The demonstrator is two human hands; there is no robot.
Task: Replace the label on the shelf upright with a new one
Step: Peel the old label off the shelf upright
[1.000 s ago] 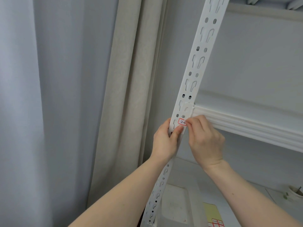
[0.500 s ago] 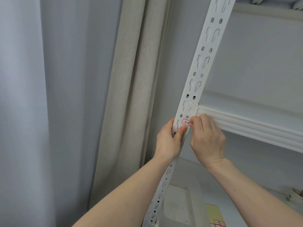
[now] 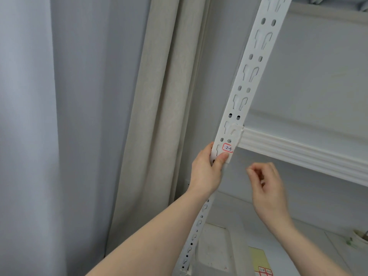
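A white perforated shelf upright runs diagonally up the middle of the view. A small white label with a red border and handwritten "2-3" is stuck on it just below the shelf beam joint. My left hand grips the upright, its thumb pressed on the metal right under the label. My right hand hangs in the air below and to the right of the label, apart from the upright, fingers loosely curled with nothing visible in them.
A white shelf beam runs right from the upright. Beige and grey curtains hang to the left. On the lower shelf lie a yellow sheet of red-bordered labels, a white container and a pot at far right.
My right hand has let go of the label and dropped down and to the right, away from the upright. The label stays on the upright; my left hand keeps its grip.
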